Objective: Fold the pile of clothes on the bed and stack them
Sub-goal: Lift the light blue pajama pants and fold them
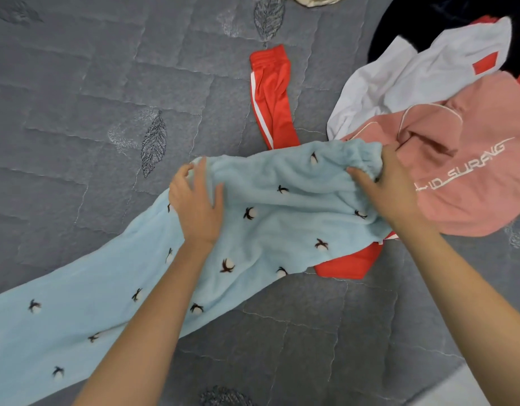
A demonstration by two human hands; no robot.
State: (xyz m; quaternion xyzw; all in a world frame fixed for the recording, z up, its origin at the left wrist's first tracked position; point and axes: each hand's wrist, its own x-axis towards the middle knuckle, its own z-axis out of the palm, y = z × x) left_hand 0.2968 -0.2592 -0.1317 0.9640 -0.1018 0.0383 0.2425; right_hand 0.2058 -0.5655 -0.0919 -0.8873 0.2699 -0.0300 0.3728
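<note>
The bed (282, 332) fills nearly the whole frame under a grey quilted cover (77, 83) stitched with leaf motifs (154, 143). The light is soft and even. A pale strip (469, 388) shows at lower right.

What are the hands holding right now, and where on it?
Both hold the blue fleece trousers at the waistband: the right hand bunches its right end, and the left hand has fingers curled over its left end.
</note>
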